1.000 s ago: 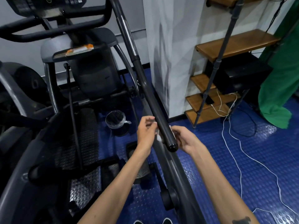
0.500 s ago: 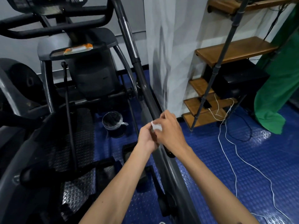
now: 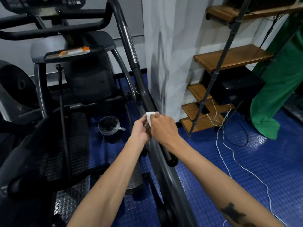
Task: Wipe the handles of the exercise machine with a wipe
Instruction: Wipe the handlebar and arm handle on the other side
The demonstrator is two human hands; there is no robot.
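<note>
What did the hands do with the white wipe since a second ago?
Both hands slid up the black handle, away from its rounded end. The right hand came over the top of the bar and closed on the wipe; the left hand closed in to meet it, so both now pinch the wipe around the handle. The bin and shelves stayed put.
</note>
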